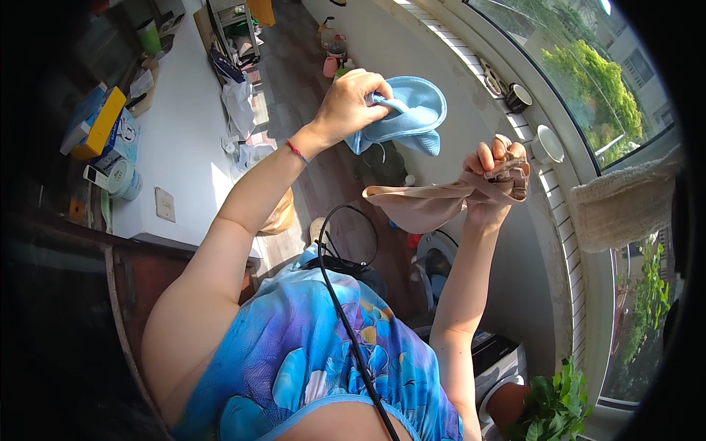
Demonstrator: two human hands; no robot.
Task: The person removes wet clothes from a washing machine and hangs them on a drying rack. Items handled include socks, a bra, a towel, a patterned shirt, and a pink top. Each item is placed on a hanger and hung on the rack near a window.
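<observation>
Raised in front of me, my left hand (pixel 356 105) pinches a folded light-blue fabric item (pixel 413 110) between thumb and fingers; its exact kind cannot be told. Further right, at about the same height, my right hand (pixel 493 173) grips the gathered straps and band of a beige bra (pixel 424 206). One cup of it hangs out towards the left. The two fabric items are apart from each other. The fingers of my right hand are partly hidden by the bunched straps.
On the left runs a white counter (pixel 182 127) with boxes and a tub (pixel 124 179). A tiled window sill (pixel 551 187) on the right holds a white bowl (pixel 547 144) and a dark mug (pixel 518 98). A towel (pixel 623 204) hangs by the window; a potted plant (pixel 554 405) stands at lower right.
</observation>
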